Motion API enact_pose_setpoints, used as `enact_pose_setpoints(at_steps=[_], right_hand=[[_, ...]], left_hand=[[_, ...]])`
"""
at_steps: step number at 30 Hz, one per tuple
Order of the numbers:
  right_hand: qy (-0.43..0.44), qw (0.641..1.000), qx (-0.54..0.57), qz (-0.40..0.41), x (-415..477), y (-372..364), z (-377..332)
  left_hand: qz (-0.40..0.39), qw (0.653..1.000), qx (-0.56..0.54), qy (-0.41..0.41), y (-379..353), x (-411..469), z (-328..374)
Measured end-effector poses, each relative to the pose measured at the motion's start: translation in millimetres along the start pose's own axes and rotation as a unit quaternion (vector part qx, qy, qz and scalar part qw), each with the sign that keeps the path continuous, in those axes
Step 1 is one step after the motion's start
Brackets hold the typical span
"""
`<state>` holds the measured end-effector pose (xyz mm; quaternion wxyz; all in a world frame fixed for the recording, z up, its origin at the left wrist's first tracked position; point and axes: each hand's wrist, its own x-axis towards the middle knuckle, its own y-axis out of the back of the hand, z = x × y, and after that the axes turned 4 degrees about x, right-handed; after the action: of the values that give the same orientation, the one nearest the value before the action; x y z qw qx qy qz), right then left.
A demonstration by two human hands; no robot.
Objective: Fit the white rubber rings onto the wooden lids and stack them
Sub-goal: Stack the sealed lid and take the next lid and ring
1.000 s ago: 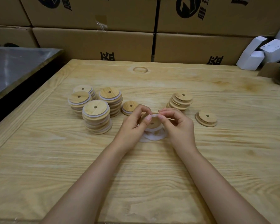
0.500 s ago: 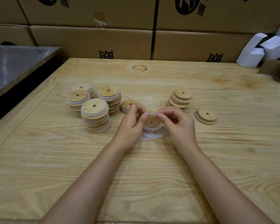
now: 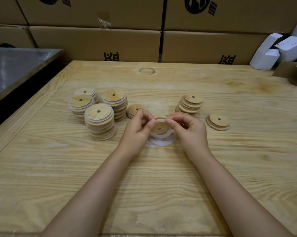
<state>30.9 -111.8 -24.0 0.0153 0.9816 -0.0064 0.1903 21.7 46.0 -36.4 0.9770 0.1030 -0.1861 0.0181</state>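
Observation:
A round wooden lid (image 3: 160, 128) with a centre hole is held tilted toward me above the table, a white rubber ring (image 3: 161, 136) stretched round its rim. My left hand (image 3: 138, 129) pinches its left edge and my right hand (image 3: 188, 129) pinches its right edge. Under it lie loose white rings (image 3: 163, 142) on the wooden table (image 3: 161, 185). To the left stand several stacks of ringed lids (image 3: 99, 120), with a low ringed pile (image 3: 134, 109) behind my left hand. To the right are a stack of bare lids (image 3: 189, 104) and a small pile (image 3: 218, 121).
Brown cardboard boxes (image 3: 96, 43) wall off the back of the table. White small cartons (image 3: 277, 50) lie at the back right. A metal surface (image 3: 12, 65) sits beyond the table's left edge, across a dark gap.
The lid has tilted more toward me, showing its face, and the white ring now sits further round its rim. Both hands stay at its edges.

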Motion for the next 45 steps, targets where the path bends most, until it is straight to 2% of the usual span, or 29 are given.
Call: enact_pose_setpoints(at_steps=[11,16,20,25,29,38,45], right_hand=[[0.000,1.000,-0.011,-0.004,1,2,-1],[-0.009,1.000,-0.007,-0.017,2,5,-1],[-0.016,0.999,0.004,-0.028,3,7,1],[-0.023,0.999,0.019,-0.030,3,7,1],[-0.044,0.999,0.029,-0.016,2,6,2],[-0.007,0.998,-0.029,-0.047,-3,-1,4],[0.007,0.998,-0.057,-0.018,-2,0,2]], left_hand=[[0.014,1.000,0.021,0.013,0,-1,5],[-0.015,1.000,-0.004,0.023,1,1,4],[-0.032,0.998,0.057,-0.008,4,1,2],[-0.036,0.973,0.217,-0.077,12,1,2],[-0.022,0.960,0.269,-0.081,14,3,1],[-0.010,0.978,0.206,-0.026,15,6,-1],[-0.003,0.993,0.114,0.023,12,6,0]])
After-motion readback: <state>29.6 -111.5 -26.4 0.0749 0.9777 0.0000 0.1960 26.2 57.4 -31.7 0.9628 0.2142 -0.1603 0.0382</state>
